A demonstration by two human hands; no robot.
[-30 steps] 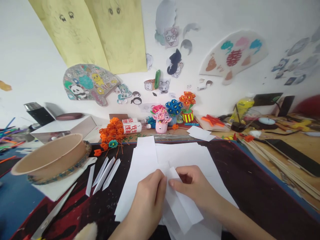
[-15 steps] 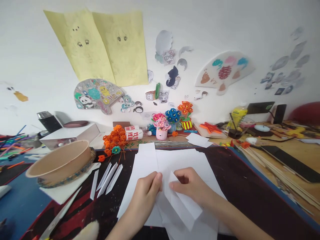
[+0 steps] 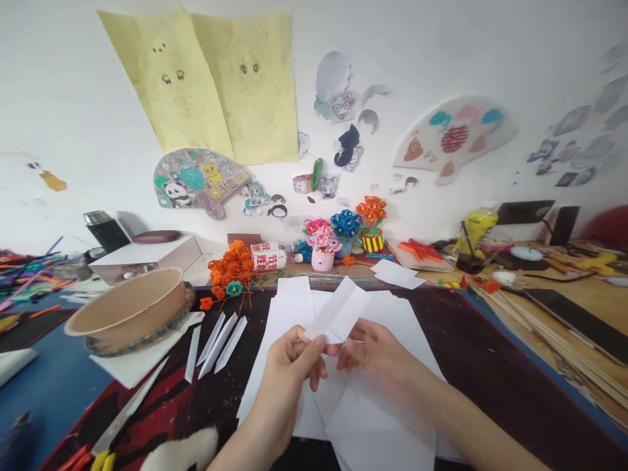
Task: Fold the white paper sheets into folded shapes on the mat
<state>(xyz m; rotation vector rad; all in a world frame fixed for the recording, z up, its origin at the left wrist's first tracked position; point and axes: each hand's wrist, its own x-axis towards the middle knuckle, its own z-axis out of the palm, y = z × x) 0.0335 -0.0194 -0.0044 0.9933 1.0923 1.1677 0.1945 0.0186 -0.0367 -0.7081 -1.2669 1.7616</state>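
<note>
The left hand [image 3: 289, 363] is slanting inward, its thumb and fingers pinching the near end of a small, creased, rectangular white paper piece [image 3: 339, 307]. The right hand [image 3: 380, 356] is angling in opposite, fingers curling at the piece's right edge; whether they are gripping is unclear. The piece is sitting above larger, flat white paper sheets [image 3: 400, 324].

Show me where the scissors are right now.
In the head view, the scissors lie at the lower left on the mat, left of the left hand, tip just short of the folded strips.
</note>
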